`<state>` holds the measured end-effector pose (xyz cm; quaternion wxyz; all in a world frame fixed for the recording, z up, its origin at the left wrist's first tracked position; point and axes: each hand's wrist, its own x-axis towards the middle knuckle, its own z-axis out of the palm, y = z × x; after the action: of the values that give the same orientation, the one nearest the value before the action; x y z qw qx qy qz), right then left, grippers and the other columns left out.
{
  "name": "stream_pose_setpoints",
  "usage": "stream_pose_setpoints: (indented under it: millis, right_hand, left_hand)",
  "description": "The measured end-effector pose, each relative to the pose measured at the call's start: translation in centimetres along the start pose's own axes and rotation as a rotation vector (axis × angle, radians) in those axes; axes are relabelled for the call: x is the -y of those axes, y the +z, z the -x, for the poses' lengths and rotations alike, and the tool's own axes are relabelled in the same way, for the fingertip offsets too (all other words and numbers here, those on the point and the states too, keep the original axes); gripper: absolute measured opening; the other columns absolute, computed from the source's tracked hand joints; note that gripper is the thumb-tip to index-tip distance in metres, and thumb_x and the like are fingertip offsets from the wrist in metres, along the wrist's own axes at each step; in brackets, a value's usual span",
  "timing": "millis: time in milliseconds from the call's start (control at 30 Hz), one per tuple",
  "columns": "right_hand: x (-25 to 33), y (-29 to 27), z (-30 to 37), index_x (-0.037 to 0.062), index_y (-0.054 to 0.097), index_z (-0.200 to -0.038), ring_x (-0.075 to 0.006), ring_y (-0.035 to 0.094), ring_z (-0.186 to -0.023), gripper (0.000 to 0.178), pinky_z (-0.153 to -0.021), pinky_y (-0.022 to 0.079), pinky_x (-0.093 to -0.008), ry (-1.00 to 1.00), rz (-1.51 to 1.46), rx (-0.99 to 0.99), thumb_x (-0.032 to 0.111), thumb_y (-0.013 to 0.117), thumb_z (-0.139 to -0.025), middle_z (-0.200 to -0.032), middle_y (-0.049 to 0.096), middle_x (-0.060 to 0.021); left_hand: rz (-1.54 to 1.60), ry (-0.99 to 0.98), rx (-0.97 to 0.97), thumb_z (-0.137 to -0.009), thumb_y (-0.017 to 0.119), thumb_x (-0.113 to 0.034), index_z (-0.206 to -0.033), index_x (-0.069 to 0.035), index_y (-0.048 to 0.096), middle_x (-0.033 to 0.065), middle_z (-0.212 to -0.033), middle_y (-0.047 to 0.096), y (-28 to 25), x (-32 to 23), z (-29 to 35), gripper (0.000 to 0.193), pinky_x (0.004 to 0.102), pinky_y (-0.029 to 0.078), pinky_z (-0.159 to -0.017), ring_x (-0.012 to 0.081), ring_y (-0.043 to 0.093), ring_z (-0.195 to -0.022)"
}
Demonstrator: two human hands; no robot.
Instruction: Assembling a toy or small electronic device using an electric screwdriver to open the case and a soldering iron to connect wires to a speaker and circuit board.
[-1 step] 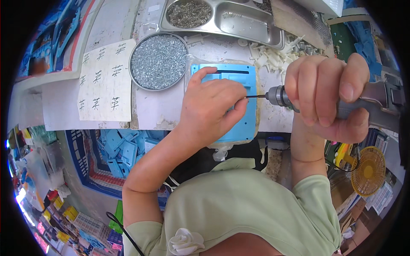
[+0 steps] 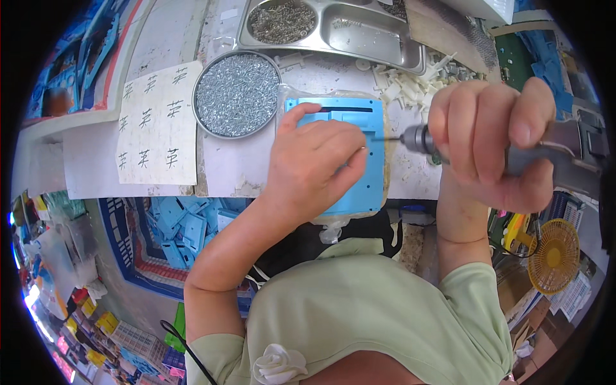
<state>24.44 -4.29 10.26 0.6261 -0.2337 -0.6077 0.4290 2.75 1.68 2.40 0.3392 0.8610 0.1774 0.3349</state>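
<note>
A pale blue plastic panel (image 2: 353,196) lies on the table in front of me, with a dark slot near its far edge and small holes along the right. My left hand (image 2: 317,151) rests over it, index finger and thumb pinched together by the panel's right side; what they hold, if anything, is too small to make out. My right hand (image 2: 487,138) is wrapped round a grey electric screwdriver (image 2: 420,138), held level above the table. Its thin bit points left toward my left fingertips, a little apart from them, and looks blurred.
Left of the panel stands a round metal dish (image 2: 237,95) full of small screws. Behind is a steel compartment tray (image 2: 324,40) holding springs. White plastic parts (image 2: 410,86) lie in a heap at the back right. A blue crate (image 2: 128,256) with blue panels stands below the table edge.
The screwdriver bit has drawn slightly up and away from my left fingertips, where its tip had been touching. My left hand has shifted a little to the left.
</note>
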Motion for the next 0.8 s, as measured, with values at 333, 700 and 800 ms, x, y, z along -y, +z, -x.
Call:
stream_pose_setpoints:
  millis: [333, 700, 800]
  right_hand:
    - [-5.6, -0.6, 0.1, 0.0085, 0.05, -0.095, -0.0112, 0.044, -0.051, 0.022, -0.052, 0.037, -0.0284, 0.084, 0.195, -0.207, 0.024, 0.065, -0.098, -0.061, 0.049, -0.0015]
    - [-4.9, -1.1, -0.7, 0.0093, 0.053, -0.101, -0.0108, 0.045, -0.051, 0.028, -0.054, 0.038, -0.0293, 0.118, 0.152, -0.156, 0.031, 0.07, -0.095, -0.059, 0.05, 0.0031]
    - [-1.1, 0.4, -2.1, 0.0131, 0.056, -0.108, -0.009, 0.049, -0.052, 0.032, -0.056, 0.04, -0.027, 0.019, 0.166, -0.195, 0.038, 0.071, -0.095, -0.062, 0.053, 0.0084]
  left_hand:
    - [-0.11, 0.053, 0.067, -0.078, 0.078, -0.002, -0.095, -0.006, 0.07, 0.0077, -0.107, 0.075, -0.2, 0.5, 2.4, 0.02, 0.044, 0.055, -0.097, 0.0252, 0.071, -0.107]
    - [-0.054, -0.007, 0.01, -0.08, 0.079, -0.004, -0.095, -0.007, 0.072, 0.0074, -0.107, 0.076, 0.0, 0.7, 3.1, 0.017, 0.045, 0.055, -0.099, 0.0245, 0.072, -0.107]
    - [0.019, 0.003, -0.024, -0.081, 0.078, -0.003, -0.096, -0.007, 0.072, 0.0075, -0.104, 0.077, 0.4, 1.1, 2.9, 0.016, 0.0447, 0.055, -0.099, 0.0246, 0.073, -0.105]
